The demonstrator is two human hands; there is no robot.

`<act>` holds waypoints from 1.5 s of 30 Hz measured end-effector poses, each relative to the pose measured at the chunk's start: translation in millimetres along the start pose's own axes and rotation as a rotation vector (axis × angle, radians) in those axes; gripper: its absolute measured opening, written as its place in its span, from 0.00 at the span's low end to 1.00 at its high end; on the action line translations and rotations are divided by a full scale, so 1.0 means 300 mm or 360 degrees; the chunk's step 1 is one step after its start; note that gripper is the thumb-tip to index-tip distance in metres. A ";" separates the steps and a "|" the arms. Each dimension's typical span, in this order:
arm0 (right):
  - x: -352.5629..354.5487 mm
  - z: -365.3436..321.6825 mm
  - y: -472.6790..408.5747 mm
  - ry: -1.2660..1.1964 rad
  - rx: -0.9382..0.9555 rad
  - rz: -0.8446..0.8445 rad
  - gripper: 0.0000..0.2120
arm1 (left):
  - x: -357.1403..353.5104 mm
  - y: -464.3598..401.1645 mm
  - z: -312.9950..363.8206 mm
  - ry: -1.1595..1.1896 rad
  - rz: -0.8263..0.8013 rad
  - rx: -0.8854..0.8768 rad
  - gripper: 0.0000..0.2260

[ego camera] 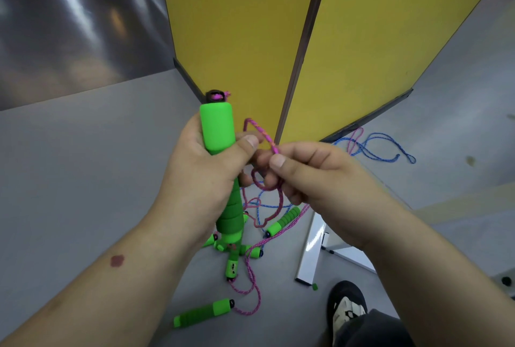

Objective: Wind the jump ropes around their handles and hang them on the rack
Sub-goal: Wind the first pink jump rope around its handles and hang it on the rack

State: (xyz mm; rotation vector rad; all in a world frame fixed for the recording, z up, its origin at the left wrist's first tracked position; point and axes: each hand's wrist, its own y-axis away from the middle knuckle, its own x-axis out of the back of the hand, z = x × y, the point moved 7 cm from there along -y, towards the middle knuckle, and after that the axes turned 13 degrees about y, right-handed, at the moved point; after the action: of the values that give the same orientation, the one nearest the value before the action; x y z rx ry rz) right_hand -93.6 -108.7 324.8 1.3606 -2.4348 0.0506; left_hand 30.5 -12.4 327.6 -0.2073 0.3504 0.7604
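My left hand point(206, 168) grips a green foam jump-rope handle point(218, 129) upright, its black cap with a pink knot at the top. My right hand point(303, 171) pinches the pink rope point(264, 135) just right of the handle; a loop of it curls under my fingers. On the floor below lie more green handles point(202, 316) point(282, 221) with tangled pink rope point(255, 291) and blue rope point(376, 148). No rack is identifiable in view.
Two tall yellow panels point(239, 26) stand straight ahead, meeting at a dark edge. A white metal frame point(312, 252) lies on the grey floor at the right. My black-and-white shoe point(347, 307) shows at the bottom right.
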 end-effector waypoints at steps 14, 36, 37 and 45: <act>0.017 0.026 -0.016 -0.0054 -0.0034 0.0213 0.10 | -0.031 0.009 -0.013 0.0040 -0.0042 0.0025 0.18; 0.066 -0.046 0.005 -0.0312 0.0002 0.0503 0.09 | -0.098 0.053 -0.043 0.0065 -0.0263 0.0120 0.16; 0.062 -0.034 0.002 -0.0307 -0.0017 0.0483 0.10 | -0.094 0.049 -0.041 0.0080 -0.0257 0.0102 0.16; 0.029 -0.020 -0.001 -0.0238 0.0040 0.0263 0.11 | -0.061 0.026 -0.008 0.0181 -0.0107 0.0029 0.19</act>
State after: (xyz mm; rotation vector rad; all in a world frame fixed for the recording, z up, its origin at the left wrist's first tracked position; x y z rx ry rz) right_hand -95.9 -114.7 333.3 1.2102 -2.6757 0.0208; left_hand 12.1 -19.2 331.9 -0.2444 0.4557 0.6804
